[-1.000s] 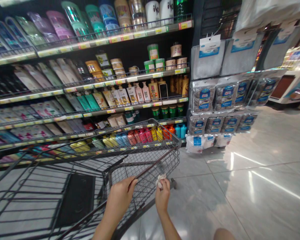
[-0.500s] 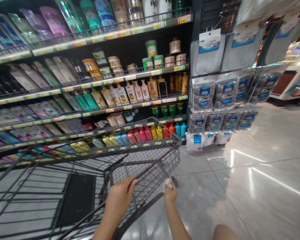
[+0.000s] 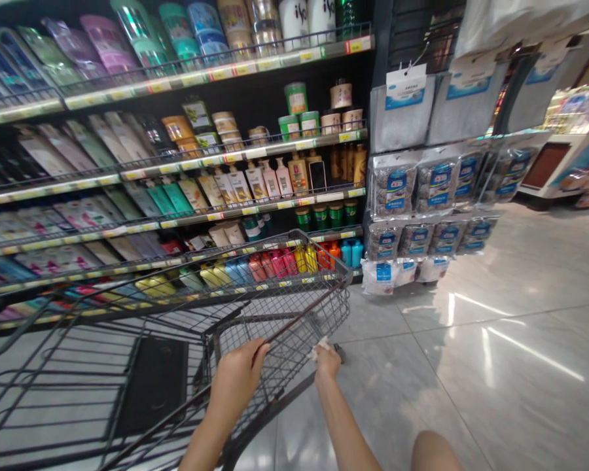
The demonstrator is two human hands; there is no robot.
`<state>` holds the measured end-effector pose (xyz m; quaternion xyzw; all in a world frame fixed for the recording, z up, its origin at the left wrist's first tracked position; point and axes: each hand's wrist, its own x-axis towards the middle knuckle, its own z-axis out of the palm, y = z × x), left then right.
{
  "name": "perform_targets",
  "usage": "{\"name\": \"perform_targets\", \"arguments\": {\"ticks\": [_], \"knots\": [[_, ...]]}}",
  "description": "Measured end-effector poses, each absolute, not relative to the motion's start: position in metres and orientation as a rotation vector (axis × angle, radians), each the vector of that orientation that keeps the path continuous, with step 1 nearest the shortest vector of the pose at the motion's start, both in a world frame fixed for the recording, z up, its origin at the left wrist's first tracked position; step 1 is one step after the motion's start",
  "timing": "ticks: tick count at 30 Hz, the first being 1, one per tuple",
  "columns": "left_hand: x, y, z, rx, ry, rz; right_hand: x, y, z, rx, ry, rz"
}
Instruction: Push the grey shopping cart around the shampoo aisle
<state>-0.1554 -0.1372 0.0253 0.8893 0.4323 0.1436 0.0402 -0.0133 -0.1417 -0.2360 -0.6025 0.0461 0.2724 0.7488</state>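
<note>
A dark metal shopping cart stands in front of me, its wire basket holding no goods that I can see. My left hand is closed around the cart's near top rail. Lower and to the right, my right hand pinches a crumpled white wipe, which could be tissue or cloth. The wipe is at the outer side of the wire basket, near its lower part; whether it touches the wires is hard to tell. A black flat panel sits in the cart's rear part.
Shelves of bottles and jars run along the far side of the cart. At their right end hang packs of scouring pads and grey bags or cloths. Shiny grey floor tiles extend to the right. A bare knee shows at the bottom.
My right hand with the wipe has shifted slightly left and up along the basket's side. My left hand keeps its grip on the rail. The view has turned a little.
</note>
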Motion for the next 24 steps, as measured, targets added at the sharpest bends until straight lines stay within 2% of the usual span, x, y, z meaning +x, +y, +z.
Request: {"name": "perform_targets", "arguments": {"ticks": [7, 24], "knots": [[-0.151, -0.141, 0.030, 2.708, 1.316, 0.406, -0.014, -0.138, -0.208, -1.266, 0.229, 0.750], [-0.149, -0.146, 0.034, 2.696, 1.322, 0.400, -0.024, -0.151, -0.112, -1.151, 0.203, 0.550]]}}
